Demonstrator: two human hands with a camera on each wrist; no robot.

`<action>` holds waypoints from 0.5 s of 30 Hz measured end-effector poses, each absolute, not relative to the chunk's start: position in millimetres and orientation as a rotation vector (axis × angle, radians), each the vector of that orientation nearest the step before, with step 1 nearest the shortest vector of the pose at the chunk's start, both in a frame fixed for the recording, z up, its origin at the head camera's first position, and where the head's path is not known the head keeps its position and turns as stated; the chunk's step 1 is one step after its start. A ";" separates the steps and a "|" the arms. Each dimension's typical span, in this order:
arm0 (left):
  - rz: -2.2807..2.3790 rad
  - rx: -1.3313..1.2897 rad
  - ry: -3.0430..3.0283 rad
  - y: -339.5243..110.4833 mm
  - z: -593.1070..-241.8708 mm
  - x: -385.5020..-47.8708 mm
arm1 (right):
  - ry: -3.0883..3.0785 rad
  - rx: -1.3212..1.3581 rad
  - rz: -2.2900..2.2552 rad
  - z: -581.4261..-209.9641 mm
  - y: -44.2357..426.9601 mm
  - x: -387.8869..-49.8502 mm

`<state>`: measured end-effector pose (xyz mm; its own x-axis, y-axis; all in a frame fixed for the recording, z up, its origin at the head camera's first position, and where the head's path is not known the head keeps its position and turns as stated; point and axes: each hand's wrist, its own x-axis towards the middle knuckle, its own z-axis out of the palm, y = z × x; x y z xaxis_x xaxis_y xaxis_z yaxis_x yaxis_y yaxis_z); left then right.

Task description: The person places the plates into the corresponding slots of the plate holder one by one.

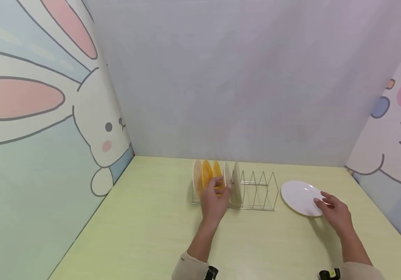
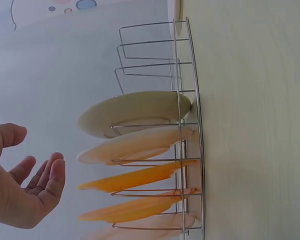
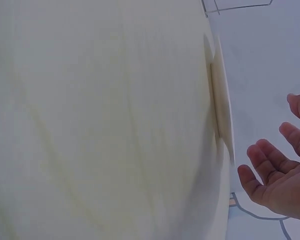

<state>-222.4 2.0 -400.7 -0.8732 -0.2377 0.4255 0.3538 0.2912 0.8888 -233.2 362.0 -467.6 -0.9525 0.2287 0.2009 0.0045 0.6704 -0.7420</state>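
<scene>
A wire dish rack [image 1: 253, 209] stands on the table with several plates upright in its left part: a pale one [image 1: 196, 179], two orange plates [image 1: 206, 171], a whitish plate [image 2: 135, 143] and a beige plate [image 2: 140, 111]. My left hand [image 1: 215, 200] is raised in front of them; the left wrist view shows a gap between its loosely bent fingers and the plates. To the right of the rack, a white plate [image 1: 300, 196] lies flat. Over its right edge is my right hand [image 1: 337, 214], fingers loosely bent and apart from the plate in the right wrist view.
The rack's right slots [image 1: 260, 190] hold no plates. A plain grey backdrop [image 1: 235, 77] rises behind the pale wooden table [image 1: 134, 233]. Side panels with a cartoon rabbit [image 1: 99, 132] and a pink-nosed animal [image 1: 396, 124] flank it.
</scene>
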 end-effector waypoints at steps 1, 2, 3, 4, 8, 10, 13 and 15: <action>-1.616 -0.097 -2.079 -0.8 -400.0 -222.2 | -2.611 -0.186 1.163 -467.8 362.6 -233.8; -1.612 -0.090 -2.075 -3.7 -400.0 -222.0 | -2.613 -0.183 1.165 -468.0 362.9 -234.3; -1.602 -0.082 -2.075 -6.6 -400.0 -221.9 | -2.614 -0.182 1.163 -468.4 363.3 -235.0; -1.594 -0.070 -2.076 -9.5 -399.7 -221.3 | -2.615 -0.182 1.165 -468.6 363.1 -235.3; -1.544 -0.044 -2.055 -21.7 -399.8 -220.1 | -2.622 -0.140 1.163 -468.5 359.5 -237.5; -1.516 -0.041 -2.031 -27.3 -400.0 -220.3 | -2.626 -0.115 1.174 -468.6 355.8 -239.3; -1.493 -0.035 -2.005 -34.6 -400.3 -221.1 | -2.616 -0.069 1.213 -469.2 349.3 -242.2; -1.482 -0.025 -1.995 -38.8 -401.4 -222.2 | -2.601 -0.045 1.239 -469.7 344.9 -244.0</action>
